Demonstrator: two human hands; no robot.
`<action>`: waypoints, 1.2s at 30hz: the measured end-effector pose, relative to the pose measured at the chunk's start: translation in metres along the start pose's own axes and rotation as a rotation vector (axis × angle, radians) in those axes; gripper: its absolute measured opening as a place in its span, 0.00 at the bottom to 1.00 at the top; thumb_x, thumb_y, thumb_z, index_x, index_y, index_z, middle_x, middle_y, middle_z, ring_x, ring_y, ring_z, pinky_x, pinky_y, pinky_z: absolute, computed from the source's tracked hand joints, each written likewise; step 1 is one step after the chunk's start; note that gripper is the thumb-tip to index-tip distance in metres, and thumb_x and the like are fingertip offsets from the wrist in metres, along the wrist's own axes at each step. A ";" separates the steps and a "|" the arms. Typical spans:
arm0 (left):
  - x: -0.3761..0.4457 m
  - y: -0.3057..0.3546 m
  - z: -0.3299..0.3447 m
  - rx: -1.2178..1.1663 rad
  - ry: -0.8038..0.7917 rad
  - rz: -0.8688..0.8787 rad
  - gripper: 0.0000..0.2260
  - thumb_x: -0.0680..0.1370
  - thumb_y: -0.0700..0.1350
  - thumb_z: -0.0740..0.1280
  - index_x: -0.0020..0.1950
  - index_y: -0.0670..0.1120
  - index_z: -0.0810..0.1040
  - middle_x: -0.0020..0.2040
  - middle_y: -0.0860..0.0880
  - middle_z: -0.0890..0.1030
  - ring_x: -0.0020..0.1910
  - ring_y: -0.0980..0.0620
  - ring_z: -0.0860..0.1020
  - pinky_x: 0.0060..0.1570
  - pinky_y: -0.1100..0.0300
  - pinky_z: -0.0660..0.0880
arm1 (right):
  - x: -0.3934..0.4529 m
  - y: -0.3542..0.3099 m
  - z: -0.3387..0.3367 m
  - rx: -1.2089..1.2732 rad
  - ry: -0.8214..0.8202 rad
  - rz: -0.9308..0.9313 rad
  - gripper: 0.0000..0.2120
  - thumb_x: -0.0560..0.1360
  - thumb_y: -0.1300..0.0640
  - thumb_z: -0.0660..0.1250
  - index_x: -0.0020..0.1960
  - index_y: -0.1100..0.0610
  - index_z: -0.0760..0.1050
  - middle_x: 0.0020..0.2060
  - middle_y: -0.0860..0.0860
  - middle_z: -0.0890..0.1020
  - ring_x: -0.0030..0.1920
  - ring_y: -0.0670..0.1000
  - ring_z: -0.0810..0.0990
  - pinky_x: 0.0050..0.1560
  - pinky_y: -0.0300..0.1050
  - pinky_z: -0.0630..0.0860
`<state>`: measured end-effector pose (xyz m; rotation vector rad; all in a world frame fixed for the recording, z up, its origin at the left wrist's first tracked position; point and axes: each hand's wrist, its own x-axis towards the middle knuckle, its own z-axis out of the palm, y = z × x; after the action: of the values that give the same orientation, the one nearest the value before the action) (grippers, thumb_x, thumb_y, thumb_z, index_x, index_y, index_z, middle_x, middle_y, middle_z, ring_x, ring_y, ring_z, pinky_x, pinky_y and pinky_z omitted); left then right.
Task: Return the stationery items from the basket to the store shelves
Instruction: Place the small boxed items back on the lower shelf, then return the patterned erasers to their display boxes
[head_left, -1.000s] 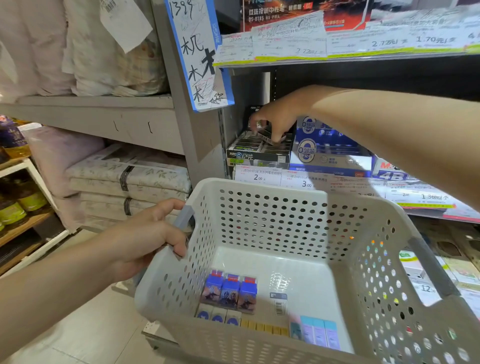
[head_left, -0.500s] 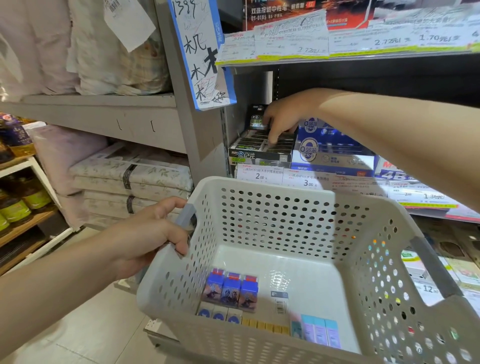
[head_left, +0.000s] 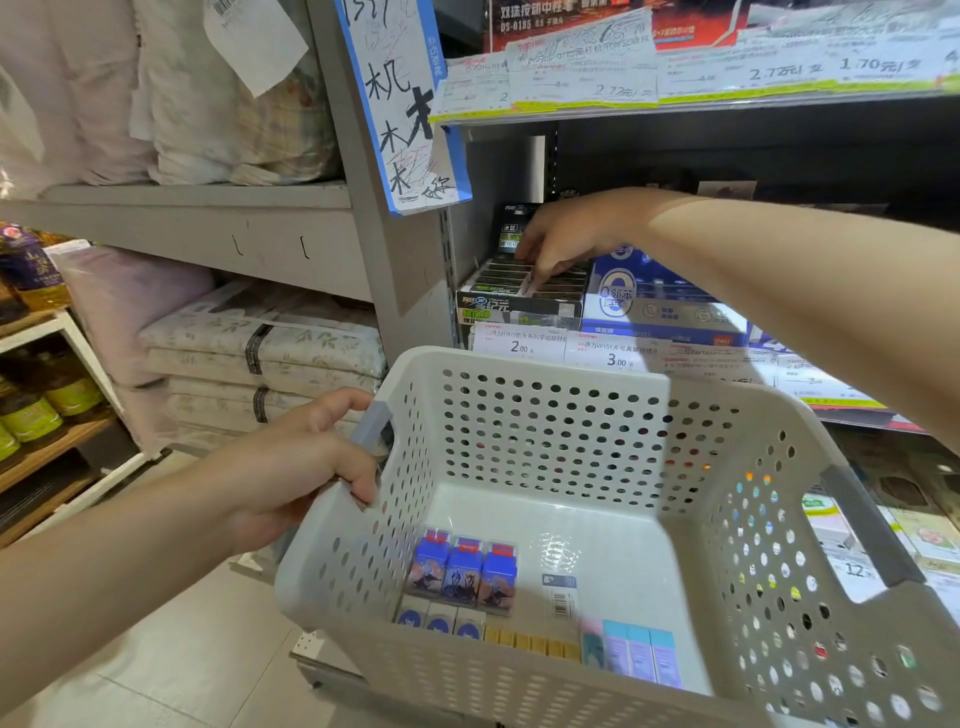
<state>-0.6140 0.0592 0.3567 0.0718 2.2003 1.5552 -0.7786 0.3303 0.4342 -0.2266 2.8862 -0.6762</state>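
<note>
My left hand (head_left: 291, 467) grips the grey handle of a white perforated basket (head_left: 519, 364) held in front of the shelves. On its floor lie three blue card packs (head_left: 462, 574), small white-and-blue boxes (head_left: 439, 621), a row of gold pieces (head_left: 530, 642), pastel erasers (head_left: 639, 654) and a barcode tag (head_left: 558, 597). My right hand (head_left: 566, 239) reaches over the basket into a black display box (head_left: 511, 306) on the shelf. Its fingers point straight down and touch the small black packs inside.
A blue display box (head_left: 660, 317) stands right of the black one, with price labels (head_left: 519, 345) along the shelf edge. A handwritten blue-edged sign (head_left: 400, 104) hangs on the upright. Folded bedding (head_left: 260, 343) and oil bottles (head_left: 31, 410) fill the shelves to the left.
My right hand has gone from holding a small pack above the black box to pressing its fingertips down into the box. The basket and my left hand have stayed put.
</note>
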 end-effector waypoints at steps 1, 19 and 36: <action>0.000 0.000 0.000 0.002 0.001 0.001 0.31 0.54 0.31 0.65 0.55 0.49 0.75 0.31 0.42 0.81 0.33 0.42 0.80 0.32 0.54 0.77 | 0.000 0.000 0.001 0.014 -0.002 0.001 0.20 0.73 0.67 0.68 0.65 0.63 0.72 0.60 0.55 0.76 0.56 0.52 0.76 0.55 0.38 0.74; -0.002 0.002 0.003 -0.004 -0.007 0.004 0.29 0.53 0.31 0.65 0.53 0.48 0.76 0.30 0.42 0.81 0.33 0.42 0.80 0.35 0.52 0.78 | 0.004 0.008 0.012 -0.043 0.192 0.006 0.27 0.71 0.62 0.71 0.69 0.57 0.69 0.63 0.54 0.75 0.61 0.54 0.74 0.62 0.44 0.72; 0.000 0.000 0.005 0.002 0.008 -0.002 0.24 0.66 0.24 0.62 0.53 0.48 0.76 0.36 0.40 0.80 0.34 0.42 0.80 0.35 0.52 0.78 | -0.117 -0.023 0.058 -0.042 0.721 -0.508 0.07 0.69 0.59 0.62 0.47 0.55 0.74 0.42 0.49 0.78 0.39 0.50 0.78 0.40 0.48 0.76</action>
<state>-0.6122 0.0635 0.3551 0.0644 2.2075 1.5549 -0.6504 0.3070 0.4081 -0.9167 3.5580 -0.9296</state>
